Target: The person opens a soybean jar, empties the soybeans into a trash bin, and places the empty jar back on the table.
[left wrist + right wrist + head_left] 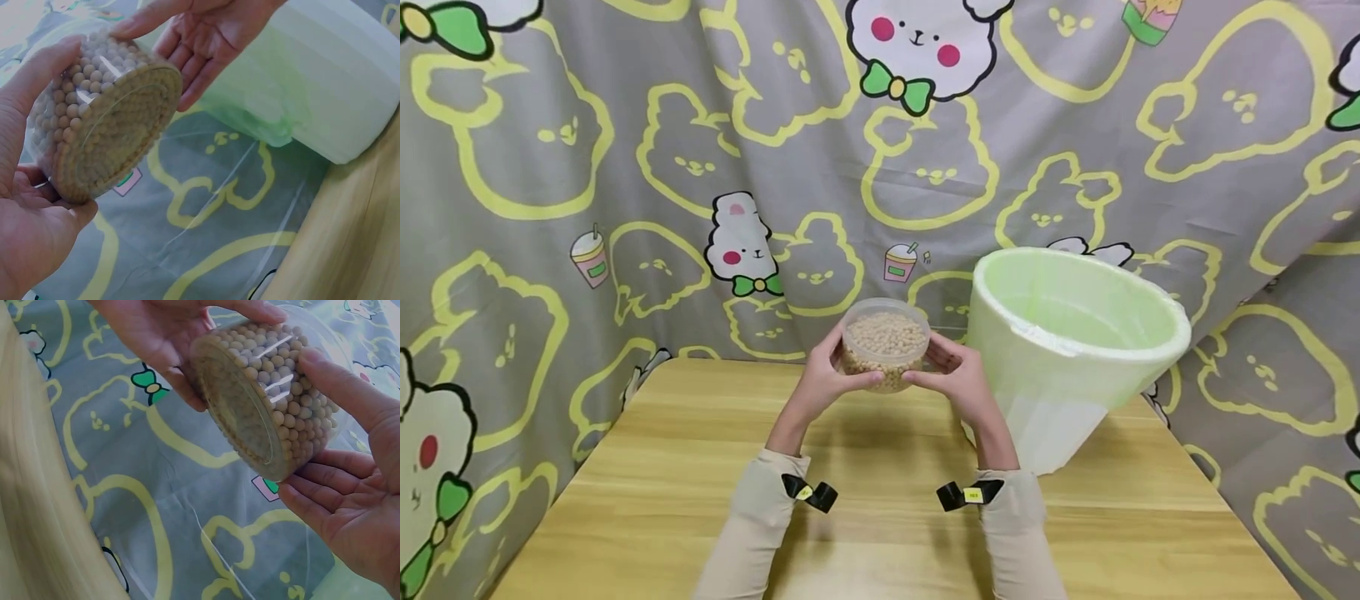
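Note:
A round clear plastic tub [886, 346] full of small beige balls is held up above the far part of the table, between both hands. My left hand [829, 372] grips its left side, thumb across the near wall and fingers around the side. On the opposite side my right hand [957, 375] grips it the same way. Both wrist views show the tub's underside, with the balls [87, 81] visible through the wall. In the right wrist view the right hand's fingers [331, 487] lie along the lower side of the tub [256, 406]. Whether a lid covers it I cannot tell.
A white bin [1037, 417] lined with a pale green bag [1075, 300] stands on the right of the wooden table [887, 517], close to the right hand. Behind the table hangs a grey curtain [820, 167] with cartoon prints.

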Available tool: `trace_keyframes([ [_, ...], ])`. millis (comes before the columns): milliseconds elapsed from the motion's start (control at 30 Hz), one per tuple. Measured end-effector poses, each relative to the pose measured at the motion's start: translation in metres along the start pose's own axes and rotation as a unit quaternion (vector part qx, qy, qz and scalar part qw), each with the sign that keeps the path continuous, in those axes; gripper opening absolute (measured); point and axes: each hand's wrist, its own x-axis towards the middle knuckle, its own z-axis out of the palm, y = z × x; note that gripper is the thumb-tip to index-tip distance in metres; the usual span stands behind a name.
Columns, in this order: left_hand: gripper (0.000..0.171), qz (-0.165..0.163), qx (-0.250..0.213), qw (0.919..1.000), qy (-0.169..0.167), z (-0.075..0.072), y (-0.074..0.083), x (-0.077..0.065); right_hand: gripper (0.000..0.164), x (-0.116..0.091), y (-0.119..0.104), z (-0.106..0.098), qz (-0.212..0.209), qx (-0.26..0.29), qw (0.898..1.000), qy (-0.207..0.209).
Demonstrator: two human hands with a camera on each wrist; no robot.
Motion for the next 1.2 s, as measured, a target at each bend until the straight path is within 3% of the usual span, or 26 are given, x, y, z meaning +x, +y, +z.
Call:
trace_keyframes([
  [200,0.108,-0.01,-0.001,0.9999,0.006,0.006,0.001,0.0,0.072,0.0,-0.002,0.001,0.005,0.007,1.0,0.011],
  [433,0.125,-0.01,-0.001,0.9995,0.029,0.022,0.002,0.002,0.073,-0.003,-0.005,-0.003,-0.035,-0.037,0.999,-0.001],
  [700,0.119,-0.013,0.021,0.9963,0.082,0.029,-0.002,-0.002,0.078,-0.005,-0.01,-0.001,-0.009,-0.07,0.997,-0.039],
  [900,0.12,0.005,0.036,0.9947,0.096,0.032,-0.001,-0.003,0.079,-0.003,-0.012,0.002,-0.007,0.0,0.999,-0.049],
  [1000,0.123,0.017,0.071,0.9922,0.1,0.037,-0.001,-0.003,0.092,-0.003,-0.012,0.005,0.003,0.022,0.999,-0.036],
  [1100,0.128,0.018,0.115,0.9883,0.098,0.043,0.001,-0.004,0.108,-0.003,-0.013,0.011,0.012,0.004,1.0,-0.005],
  [1200,0.13,0.009,0.138,0.986,0.093,0.047,0.004,-0.004,0.11,-0.002,-0.014,0.017,0.016,-0.012,0.999,0.029],
])
